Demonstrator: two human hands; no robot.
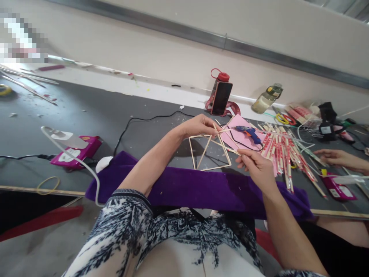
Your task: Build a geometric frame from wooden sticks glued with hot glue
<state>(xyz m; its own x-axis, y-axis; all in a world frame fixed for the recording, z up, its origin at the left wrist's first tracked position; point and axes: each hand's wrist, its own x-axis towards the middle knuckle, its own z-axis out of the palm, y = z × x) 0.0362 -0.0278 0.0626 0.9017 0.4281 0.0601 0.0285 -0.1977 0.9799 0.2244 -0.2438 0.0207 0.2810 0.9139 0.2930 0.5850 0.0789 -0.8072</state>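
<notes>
Over the grey table's (100, 115) near edge: left hand (198, 125) and right hand (256, 167) - each grip clamped on the pale wooden-stick frame (213, 167).

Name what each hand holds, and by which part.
Both hold one wooden stick frame: the left hand pinches its top corner, the right hand a stick end at its right side.

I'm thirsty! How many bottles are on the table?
2: a red-capped bottle behind the phone, and a clear bottle tilted to its right. More may be hidden.
</notes>
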